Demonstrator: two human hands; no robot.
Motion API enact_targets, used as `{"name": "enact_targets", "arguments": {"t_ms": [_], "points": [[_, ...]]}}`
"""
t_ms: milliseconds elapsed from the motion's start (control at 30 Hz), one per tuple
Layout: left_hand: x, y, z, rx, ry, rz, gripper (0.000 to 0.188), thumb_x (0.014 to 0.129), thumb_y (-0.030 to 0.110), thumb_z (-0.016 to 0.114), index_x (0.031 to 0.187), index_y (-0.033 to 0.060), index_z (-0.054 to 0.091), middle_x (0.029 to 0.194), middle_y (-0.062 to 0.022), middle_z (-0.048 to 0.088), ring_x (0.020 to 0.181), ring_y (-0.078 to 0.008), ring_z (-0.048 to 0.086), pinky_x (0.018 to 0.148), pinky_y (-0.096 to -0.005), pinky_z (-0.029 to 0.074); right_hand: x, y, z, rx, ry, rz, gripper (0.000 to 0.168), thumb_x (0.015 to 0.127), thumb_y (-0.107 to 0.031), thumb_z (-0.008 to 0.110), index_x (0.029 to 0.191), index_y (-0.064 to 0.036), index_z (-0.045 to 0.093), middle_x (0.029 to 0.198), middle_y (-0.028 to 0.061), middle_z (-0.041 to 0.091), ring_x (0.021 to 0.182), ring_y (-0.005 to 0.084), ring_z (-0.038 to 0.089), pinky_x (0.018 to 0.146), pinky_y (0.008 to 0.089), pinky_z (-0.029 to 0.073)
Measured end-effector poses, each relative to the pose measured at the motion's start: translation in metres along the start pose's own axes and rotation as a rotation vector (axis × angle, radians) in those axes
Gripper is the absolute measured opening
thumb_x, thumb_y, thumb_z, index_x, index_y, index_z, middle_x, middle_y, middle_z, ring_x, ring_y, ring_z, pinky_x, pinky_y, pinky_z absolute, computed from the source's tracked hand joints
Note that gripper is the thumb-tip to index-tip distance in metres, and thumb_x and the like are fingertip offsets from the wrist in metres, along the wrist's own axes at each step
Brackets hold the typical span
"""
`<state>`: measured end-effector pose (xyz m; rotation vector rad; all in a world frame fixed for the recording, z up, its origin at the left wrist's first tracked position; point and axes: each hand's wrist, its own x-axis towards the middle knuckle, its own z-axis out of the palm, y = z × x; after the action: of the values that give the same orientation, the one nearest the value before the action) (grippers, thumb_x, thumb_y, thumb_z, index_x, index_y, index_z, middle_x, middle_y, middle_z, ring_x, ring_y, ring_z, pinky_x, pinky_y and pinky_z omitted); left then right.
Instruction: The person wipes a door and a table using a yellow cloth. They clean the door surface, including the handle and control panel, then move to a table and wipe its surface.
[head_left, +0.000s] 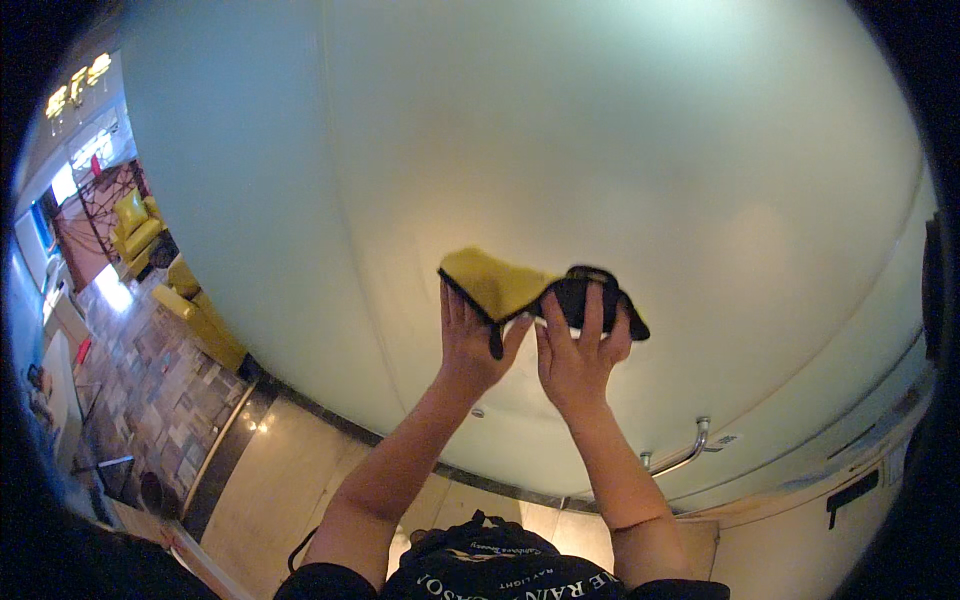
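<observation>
Both my arms reach up against a large frosted glass panel. A microfiber cloth, yellow on one face and black on the other, is bunched between my hands near the glass. My left hand holds its yellow part, with the fingertips hidden behind the fold and a small black loop hanging over the hand. Spread over the black part are the fingers of my right hand, which keep it against the panel. The two thumbs nearly meet below the cloth.
A chrome bar handle sticks out low on the glass, right of my right forearm. Farther right, a black lever handle sits on a pale door. Yellow armchairs stand at left on a patterned floor. Pale floor tiles lie below.
</observation>
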<state>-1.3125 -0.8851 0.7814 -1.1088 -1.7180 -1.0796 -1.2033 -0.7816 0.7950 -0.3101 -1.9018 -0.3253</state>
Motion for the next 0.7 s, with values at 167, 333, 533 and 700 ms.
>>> {"name": "enact_targets", "arguments": {"t_ms": [167, 333, 533, 700], "points": [[0.082, -0.027, -0.026, 0.053, 0.137, 0.073, 0.041, 0.082, 0.028, 0.070, 0.117, 0.0079, 0.062, 0.132, -0.0203, 0.047, 0.128, -0.0458, 0.037, 0.110, -0.0626, 0.019, 0.080, -0.022, 0.002, 0.067, -0.035, 0.016, 0.047, 0.085, -0.033, 0.066, 0.131, -0.036, 0.057, 0.150, 0.0074, 0.035, 0.130, 0.0390, 0.029, 0.103, 0.0496, 0.024], [0.095, -0.051, -0.038, 0.019, 0.158, 0.093, 0.042, 0.082, 0.026, 0.067, 0.120, 0.0088, 0.060, 0.129, -0.0203, 0.050, 0.125, -0.0448, 0.040, 0.110, -0.0599, 0.020, 0.098, -0.051, 0.021, 0.038, 0.025, 0.050, 0.042, 0.089, -0.037, 0.060, 0.131, -0.036, 0.056, 0.151, 0.0055, 0.035, 0.130, 0.0378, 0.032, 0.104, 0.0486, 0.023], [-0.001, -0.086, -0.036, 0.102, 0.000, 0.024, 0.050, 0.082, 0.035, 0.068, 0.125, 0.0103, 0.057, 0.133, -0.0215, 0.047, 0.130, -0.0460, 0.034, 0.112, -0.0605, 0.018, 0.009, -0.081, 0.047, -0.071, -0.037, -0.054, 0.043, 0.089, -0.042, 0.058, 0.132, -0.037, 0.055, 0.149, 0.0050, 0.037, 0.129, 0.0361, 0.030, 0.104, 0.0482, 0.024], [0.000, -0.113, -0.051, 0.232, -0.134, 0.010, 0.051, 0.082, 0.035, 0.069, 0.125, 0.0095, 0.057, 0.135, -0.0230, 0.045, 0.131, -0.0468, 0.032, 0.112, -0.0611, 0.018, 0.018, -0.103, 0.057, -0.044, -0.018, -0.034, 0.044, 0.089, -0.042, 0.059, 0.133, -0.037, 0.054, 0.150, 0.0072, 0.035, 0.128, 0.0378, 0.032, 0.103, 0.0489, 0.025]]}}
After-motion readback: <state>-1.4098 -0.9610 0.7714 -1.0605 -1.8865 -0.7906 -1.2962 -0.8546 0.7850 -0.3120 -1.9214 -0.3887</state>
